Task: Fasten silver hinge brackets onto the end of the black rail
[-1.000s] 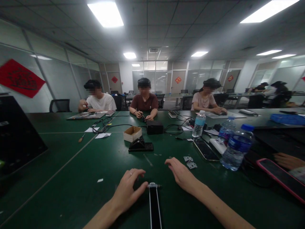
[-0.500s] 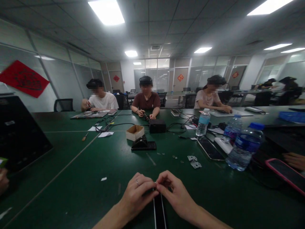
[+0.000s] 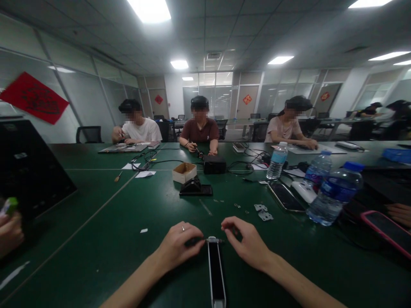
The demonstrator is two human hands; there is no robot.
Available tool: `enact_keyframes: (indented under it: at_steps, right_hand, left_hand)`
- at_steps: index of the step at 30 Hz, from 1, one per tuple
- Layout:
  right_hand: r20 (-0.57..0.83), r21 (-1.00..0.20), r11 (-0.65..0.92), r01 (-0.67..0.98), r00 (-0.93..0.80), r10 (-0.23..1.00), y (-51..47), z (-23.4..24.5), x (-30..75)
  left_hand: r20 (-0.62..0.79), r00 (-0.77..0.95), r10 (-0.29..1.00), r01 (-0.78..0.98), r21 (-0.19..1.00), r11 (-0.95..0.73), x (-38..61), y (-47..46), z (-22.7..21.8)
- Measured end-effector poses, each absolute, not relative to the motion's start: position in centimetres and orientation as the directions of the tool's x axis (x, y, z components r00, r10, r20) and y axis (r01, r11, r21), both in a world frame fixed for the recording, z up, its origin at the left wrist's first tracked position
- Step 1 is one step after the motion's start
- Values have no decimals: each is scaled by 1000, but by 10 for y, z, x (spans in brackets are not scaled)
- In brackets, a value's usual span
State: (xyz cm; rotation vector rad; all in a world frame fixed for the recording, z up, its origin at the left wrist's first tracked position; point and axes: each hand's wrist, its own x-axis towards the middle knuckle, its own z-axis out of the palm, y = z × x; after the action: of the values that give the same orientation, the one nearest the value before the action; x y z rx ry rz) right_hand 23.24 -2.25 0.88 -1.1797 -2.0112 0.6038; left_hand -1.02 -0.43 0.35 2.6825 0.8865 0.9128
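Note:
A long, narrow black bar with silvery edges [image 3: 216, 269] lies lengthwise on the green table in front of me. Across its far end runs a thin dark pin [image 3: 219, 241], which sticks out on both sides beside a small metal end piece. My left hand [image 3: 181, 244], with a ring on one finger, pinches the pin's left end between thumb and index finger. On the other side, my right hand [image 3: 245, 241] holds nothing, its thumb and curled fingers apart, a little off the pin's right end. Beyond it lie several flat metal plates [image 3: 263, 212].
Farther off are an open cardboard box [image 3: 184, 173], a black stand [image 3: 195, 188] and a black box [image 3: 215, 164]. A phone [image 3: 285, 196] and water bottles [image 3: 335, 192] stand to the right. At the left edge a co-worker's hand [image 3: 11, 231] holds something green.
My right hand has let go at the bar's far end and moved right, its fingers parting. The left hand has shifted slightly left, uncovering the pin. The view has tilted slightly.

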Motion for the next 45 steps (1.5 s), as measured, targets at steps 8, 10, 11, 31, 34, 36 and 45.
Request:
enact_keyframes:
  at_steps: [8,10,11,31,34,36,45]
  right_hand:
    - [158,-580,450,679,-448,880,-18,9,245]
    - [154,-554,480,680,-483,862,-19,10,242]
    - [155,-543,492,680,-495,855,-20,10,241]
    - [115,-534,504,678,-533,838,-22,11,241]
    - [123,-549,505,667,-532,837,-22,10,241]
    - [133,-547,509,664,-532,836,-21,10,240]
    - [164,-537,536,652,-543,824,-18,2,241]
  left_hand:
    - [248,653,715,604,399,-690,-14,-1,5]
    - [214,647,732,620,411,-668,-14,-1,2]
    - [202,643,739,627,416,-659,-13,-1,1]
    - [176,565,806,609,570,-551,-3,-4,-9]
    - [179,562,808,639,527,-561,-2,-4,-7]
    - [176,572,801,643,510,-571,-1,-3,-6]
    - [161,589,792,627,527,-574,-3,-2,-6]
